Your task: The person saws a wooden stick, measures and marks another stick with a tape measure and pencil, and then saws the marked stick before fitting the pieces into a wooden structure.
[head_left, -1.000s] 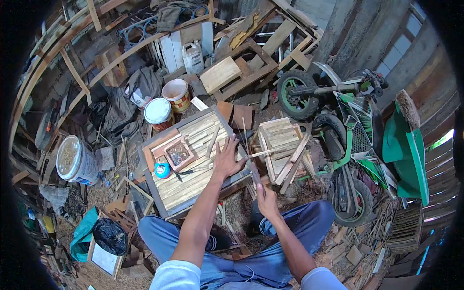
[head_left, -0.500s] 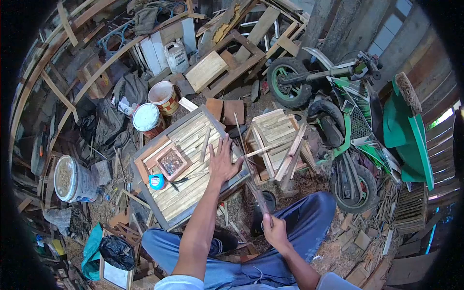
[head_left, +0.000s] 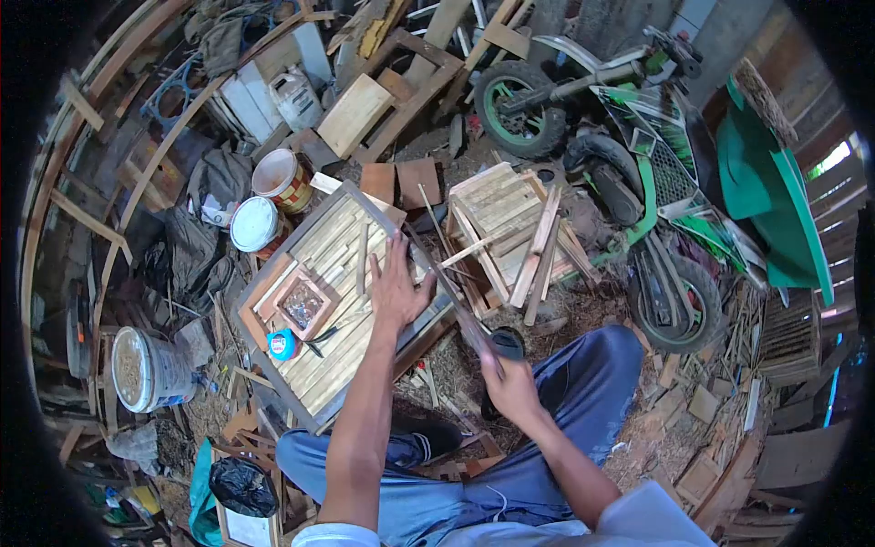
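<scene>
My left hand [head_left: 396, 294] lies flat with fingers spread on a slatted wooden tabletop [head_left: 314, 383] framed in grey. A narrow strip of wood [head_left: 362, 260] lies beside its fingers. From the table edge by my thumb, a thin pale strip [head_left: 478, 244] sticks out to the right. My right hand [head_left: 512, 392] is closed round the end of a handsaw [head_left: 465, 321], whose long blade is smeared by motion and runs up along the table's right edge. On the tabletop are a square wooden box [head_left: 321, 321] of small bits, a blue round container [head_left: 282, 344] and a dark slender tool [head_left: 319, 341].
A slatted wooden piece with loose sticks [head_left: 538, 264] stands right of the table. Behind it are a green motorbike [head_left: 643, 173] and a green wheelbarrow tray [head_left: 788, 219]. Buckets [head_left: 258, 225] stand at the left, another bucket [head_left: 150, 369] farther out. Scrap wood [head_left: 360, 114] is piled behind.
The handsaw and my right hand have moved up and slightly left, the blade now reaching farther along the table edge. My left hand stays on the tabletop. The whole view has shifted slightly.
</scene>
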{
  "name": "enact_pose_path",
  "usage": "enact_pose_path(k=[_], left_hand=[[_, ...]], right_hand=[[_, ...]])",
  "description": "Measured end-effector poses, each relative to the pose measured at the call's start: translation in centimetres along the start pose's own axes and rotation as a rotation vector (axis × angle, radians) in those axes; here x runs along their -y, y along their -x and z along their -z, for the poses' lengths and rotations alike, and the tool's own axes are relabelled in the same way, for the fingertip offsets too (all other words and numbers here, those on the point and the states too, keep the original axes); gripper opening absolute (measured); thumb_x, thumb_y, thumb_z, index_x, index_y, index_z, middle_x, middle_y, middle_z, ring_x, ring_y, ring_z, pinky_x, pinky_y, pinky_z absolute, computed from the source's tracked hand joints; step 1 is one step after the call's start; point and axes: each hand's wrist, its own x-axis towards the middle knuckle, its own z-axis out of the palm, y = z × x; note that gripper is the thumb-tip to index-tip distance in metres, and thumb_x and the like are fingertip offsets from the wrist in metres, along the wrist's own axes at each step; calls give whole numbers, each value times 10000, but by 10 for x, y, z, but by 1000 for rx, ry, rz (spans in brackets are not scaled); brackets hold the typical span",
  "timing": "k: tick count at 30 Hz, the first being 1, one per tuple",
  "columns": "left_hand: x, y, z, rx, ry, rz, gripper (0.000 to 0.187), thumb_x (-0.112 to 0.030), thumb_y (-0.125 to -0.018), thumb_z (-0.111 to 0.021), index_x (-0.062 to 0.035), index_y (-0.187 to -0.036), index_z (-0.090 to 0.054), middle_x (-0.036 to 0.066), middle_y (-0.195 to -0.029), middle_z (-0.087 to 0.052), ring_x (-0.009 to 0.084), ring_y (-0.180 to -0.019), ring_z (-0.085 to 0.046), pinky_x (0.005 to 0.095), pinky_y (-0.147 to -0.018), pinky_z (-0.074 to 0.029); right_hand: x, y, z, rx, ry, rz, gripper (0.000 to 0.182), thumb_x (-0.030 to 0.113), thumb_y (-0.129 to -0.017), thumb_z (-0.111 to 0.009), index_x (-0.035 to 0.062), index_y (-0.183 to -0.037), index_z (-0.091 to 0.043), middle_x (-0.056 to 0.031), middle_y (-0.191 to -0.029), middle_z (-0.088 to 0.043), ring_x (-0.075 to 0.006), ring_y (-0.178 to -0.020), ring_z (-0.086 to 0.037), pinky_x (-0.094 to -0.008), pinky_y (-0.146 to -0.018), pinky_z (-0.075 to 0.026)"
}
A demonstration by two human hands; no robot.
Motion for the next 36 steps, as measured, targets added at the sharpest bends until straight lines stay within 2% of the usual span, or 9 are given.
enact_pose_path(k=[3, 9, 17, 23, 24, 27, 29, 32, 36], left_hand=[[-1, -2, 3, 11, 8, 8, 829, -443, -860, -581, -13, -1485, -246, 115, -1608, -176, 256, -1488, -159, 508, -1205, -56], [-1, -6, 3, -16, 35, 17, 814, -439, -863, -585, -14, -1477, -259, 111, -1612, -163, 256, -1488, -163, 507, -1205, -51], [1, -4, -1, 5, 37, 4, 819, -400, -851, -630, -10, -1475, -269, 111, -1612, -163, 256, -1491, -147, 488, -1207, -43], [4, -2, -7, -2, -4, -19, 817, -500, -900, -539, -9, -1482, -243, 128, -1602, -180, 264, -1488, -156, 485, -1211, -24], [4, -5, -6, 1, 2, -24, 819, -501, -899, -538, -7, -1482, -243, 130, -1602, -180, 267, -1487, -159, 485, -1211, -25], [2, -7, 3, 19, 43, -15, 846, -522, -897, -531, 6, -1484, -228, 140, -1602, -175, 286, -1484, -163, 488, -1209, -34], [3, -4, -1, 20, 19, -23, 860, -533, -896, -525, 12, -1485, -218, 143, -1603, -170, 291, -1485, -158, 489, -1209, -37], [3, -3, -1, 29, 13, -25, 790, -518, -940, -438, 22, -1478, -232, 142, -1607, -152, 284, -1490, -141, 484, -1210, -30], [6, -6, -9, 11, 158, 57, 572, -306, -1002, -321, 26, -1465, -268, 160, -1600, -162, 284, -1488, -145, 481, -1210, -45]], right_hand=[[16, -35, -7, 27, -7, -23, 425, 338, -965, -548, -39, -789, -639, -283, -648, -554, -481, -700, -602, -490, -571, -455], [-12, 43, 13, 7, -49, -82, 415, 331, -963, -545, -27, -780, -646, -256, -625, -564, -449, -671, -633, -462, -563, -466], [4, -4, -2, -10, -52, -59, 439, 341, -966, -550, -36, -758, -635, -271, -618, -532, -453, -626, -601, -448, -539, -449], [8, 6, 1, -14, -74, -97, 441, 342, -969, -552, -48, -787, -649, -271, -637, -555, -457, -650, -616, -450, -530, -453], [3, -24, -18, -102, -93, 49, 456, 329, -991, -526, -63, -771, -607, -254, -567, -435, -318, -446, -439, -428, -497, -412], [19, -36, -16, -32, -81, 0, 471, 318, -995, -521, -74, -742, -581, -255, -589, -495, -300, -459, -448, -427, -509, -416], [14, 0, 6, 22, -66, -55, 471, 357, -988, -509, -51, -797, -646, -275, -648, -569, -477, -692, -608, -469, -565, -473], [12, 47, 23, -16, -169, -113, 464, 350, -988, -508, -53, -809, -653, -267, -627, -570, -465, -684, -620, -456, -568, -487], [22, -25, 0, 7, -19, -102, 437, 333, -988, -512, -46, -838, -670, -260, -623, -578, -441, -676, -643, -432, -566, -492]])
